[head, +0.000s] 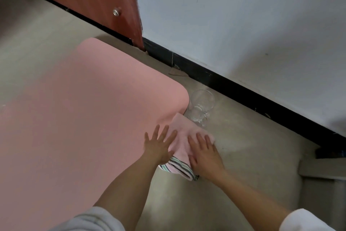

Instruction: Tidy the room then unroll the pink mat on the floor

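Now the pink mat (78, 110) lies flat and open on the floor (234, 137), its round corner touching a glass cup (201, 107). Both hands press a folded pink towel (184, 142) at the mat's edge. The left hand (159, 146) and right hand (205, 155) are spread flat, gripping nothing. The mat looks soft, light and bendy. Its edge seems best to grab.

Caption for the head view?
Both hands press a folded pink towel flat beside the unrolled pink mat and glass mug.
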Demonstrator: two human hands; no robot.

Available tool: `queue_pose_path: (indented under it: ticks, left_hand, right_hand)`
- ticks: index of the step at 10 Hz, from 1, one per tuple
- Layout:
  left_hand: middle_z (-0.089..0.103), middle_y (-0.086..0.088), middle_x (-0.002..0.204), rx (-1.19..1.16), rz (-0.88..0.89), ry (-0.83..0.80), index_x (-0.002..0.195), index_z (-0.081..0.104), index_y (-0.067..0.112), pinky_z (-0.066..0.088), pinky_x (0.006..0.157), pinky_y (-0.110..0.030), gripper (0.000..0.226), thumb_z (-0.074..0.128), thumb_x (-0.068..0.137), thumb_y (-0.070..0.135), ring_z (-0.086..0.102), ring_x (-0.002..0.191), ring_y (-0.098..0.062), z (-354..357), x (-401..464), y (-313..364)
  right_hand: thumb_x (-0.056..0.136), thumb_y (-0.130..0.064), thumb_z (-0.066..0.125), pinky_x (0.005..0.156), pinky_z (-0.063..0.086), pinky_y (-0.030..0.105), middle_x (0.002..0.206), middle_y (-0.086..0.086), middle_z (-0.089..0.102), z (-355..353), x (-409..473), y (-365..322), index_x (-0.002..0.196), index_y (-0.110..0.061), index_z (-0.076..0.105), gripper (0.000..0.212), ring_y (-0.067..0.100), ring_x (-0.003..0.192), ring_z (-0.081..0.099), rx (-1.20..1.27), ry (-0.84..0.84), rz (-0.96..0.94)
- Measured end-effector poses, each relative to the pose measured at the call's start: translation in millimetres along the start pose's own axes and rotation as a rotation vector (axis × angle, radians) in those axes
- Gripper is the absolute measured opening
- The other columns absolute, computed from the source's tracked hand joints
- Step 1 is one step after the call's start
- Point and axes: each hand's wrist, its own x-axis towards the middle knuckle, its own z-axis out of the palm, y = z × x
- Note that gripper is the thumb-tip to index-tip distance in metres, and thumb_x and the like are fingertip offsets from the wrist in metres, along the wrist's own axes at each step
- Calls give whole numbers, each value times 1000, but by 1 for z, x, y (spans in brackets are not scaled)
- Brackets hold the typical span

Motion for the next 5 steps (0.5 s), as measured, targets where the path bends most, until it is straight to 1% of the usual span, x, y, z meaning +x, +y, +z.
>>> queue_pose_path:
  ticks: [1,2,3,4,5]
  left_hand:
    - [-19,5,159,-38,-29,-58,146,-12,40,8,117,-59,64,25,96,53,-15,147,-28,3,4,2]
    - [-19,5,159,-72,-46,-86,146,-12,40,10,117,-59,65,27,95,52,-15,147,-29,0,6,4]
    - [-15,4,160,-106,-23,-109,147,-7,41,9,117,-57,64,30,95,51,-12,147,-30,-8,4,2]
    - [-3,2,161,-190,16,-35,147,11,40,15,119,-52,57,34,96,46,-1,149,-29,-20,5,-7]
    - [8,-1,161,-229,-6,97,147,22,34,19,119,-46,54,35,95,46,8,148,-26,-30,5,-16]
  right_hand:
    - [95,-41,32,118,8,52,159,11,-12,4,8,7,150,-25,-3,67,39,146,-9,-8,-212,8]
    - [96,-41,33,119,9,50,159,12,-14,-4,15,6,150,-27,-5,68,39,146,-10,-39,-247,-3]
    - [96,-41,33,119,11,50,159,9,-14,-9,11,5,150,-29,-4,67,36,146,-9,4,-311,31]
    - [96,-38,34,116,22,48,159,10,12,-35,10,-4,149,-25,15,58,33,145,14,78,-370,80]
    - [98,-31,38,99,42,32,116,2,62,-90,12,-17,114,-21,59,28,20,110,53,376,-272,26]
